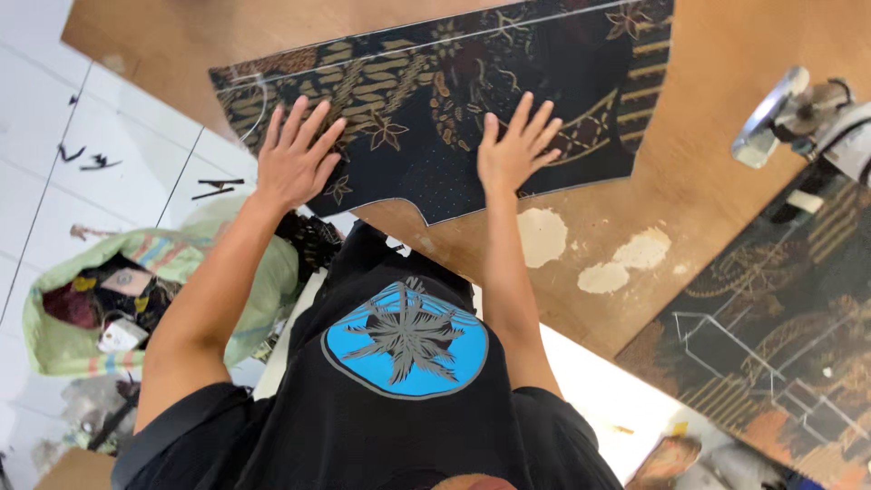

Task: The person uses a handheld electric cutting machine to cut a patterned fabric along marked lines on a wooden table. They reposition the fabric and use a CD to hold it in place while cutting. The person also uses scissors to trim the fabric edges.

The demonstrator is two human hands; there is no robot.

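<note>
Dark batik-patterned cut fabric piece lies on the brown wooden table; left hand and right hand press flat, fingers spread wide.

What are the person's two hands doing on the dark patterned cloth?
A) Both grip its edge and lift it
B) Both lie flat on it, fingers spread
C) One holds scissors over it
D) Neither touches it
B: the left hand and right hand both press open-palmed on the patterned fabric piece, which lies flat on the wooden table.

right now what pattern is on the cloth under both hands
Dark navy-black cloth with gold-brown leaf, flower and stripe motifs, seen in the head view.
</note>
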